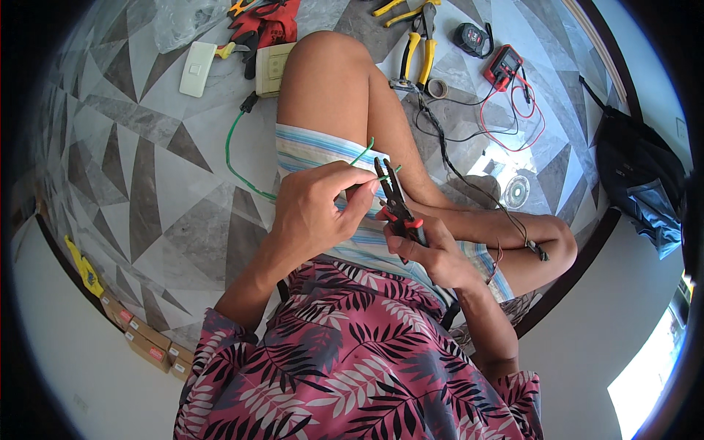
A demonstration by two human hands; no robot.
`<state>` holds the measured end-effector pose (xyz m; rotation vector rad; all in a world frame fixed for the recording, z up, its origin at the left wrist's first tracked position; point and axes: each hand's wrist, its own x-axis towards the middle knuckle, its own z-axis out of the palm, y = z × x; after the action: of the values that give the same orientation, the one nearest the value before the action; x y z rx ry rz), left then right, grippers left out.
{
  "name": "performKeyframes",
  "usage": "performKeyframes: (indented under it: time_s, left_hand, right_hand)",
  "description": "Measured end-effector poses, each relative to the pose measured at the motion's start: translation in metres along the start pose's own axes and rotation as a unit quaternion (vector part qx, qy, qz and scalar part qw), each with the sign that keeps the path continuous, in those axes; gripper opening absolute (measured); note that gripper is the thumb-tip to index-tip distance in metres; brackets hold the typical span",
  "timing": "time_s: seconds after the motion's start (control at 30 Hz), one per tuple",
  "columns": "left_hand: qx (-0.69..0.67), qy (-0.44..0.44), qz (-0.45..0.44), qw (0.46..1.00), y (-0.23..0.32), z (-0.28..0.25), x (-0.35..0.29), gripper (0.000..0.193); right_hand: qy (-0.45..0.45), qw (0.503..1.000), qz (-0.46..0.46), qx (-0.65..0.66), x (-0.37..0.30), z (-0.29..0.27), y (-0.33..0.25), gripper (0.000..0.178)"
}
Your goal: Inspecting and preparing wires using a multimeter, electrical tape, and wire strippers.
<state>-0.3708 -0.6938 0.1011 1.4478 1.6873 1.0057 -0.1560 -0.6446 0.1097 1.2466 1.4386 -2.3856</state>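
Observation:
My left hand [315, 202] pinches a green wire [233, 150] between thumb and forefinger above my lap. Part of the wire runs down left to the floor, toward a black connector [250, 102]; another piece sticks up past my fingers. My right hand [438, 257] is closed around wire strippers [394, 196] with black jaws and red-and-black handles. Their jaws point up and away, with a short green wire end crossing between them near the tips. My left fingertips almost touch the jaws. How tightly the jaws grip the wire cannot be made out.
On the floor ahead lie a white switch plate [196, 70], a cream socket box [273, 67], red gloves [275, 26], yellow-handled pliers [418, 55], a tape measure [471, 38] and a red multimeter [504, 64]. A dark cable [444, 139] crosses my right leg. A black bag [634, 158] sits far right.

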Motion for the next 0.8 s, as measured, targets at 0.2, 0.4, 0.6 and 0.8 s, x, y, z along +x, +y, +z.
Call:
performKeyframes:
  time_s: [0.2,0.4,0.6,0.8]
  left_hand:
    - [0.014,-0.002,0.011,1.000,0.002,0.002,0.004,0.010]
    - [0.053,-0.035,0.009,0.998,0.009,0.018,0.015,0.008]
    - [0.055,-0.124,-0.048,0.990,0.017,0.069,0.035,0.029]
    - [-0.020,-0.212,-0.005,0.977,0.010,0.094,0.047,0.056]
  right_hand:
    - [0.068,0.993,-0.034,-0.086,0.002,0.002,-0.002,0.034]
    - [0.138,0.982,-0.046,-0.121,-0.001,-0.003,-0.002,0.034]
    - [0.259,0.951,-0.072,-0.150,-0.002,-0.029,0.036,0.039]
    - [0.258,0.960,-0.098,-0.041,-0.020,-0.049,0.043,0.028]
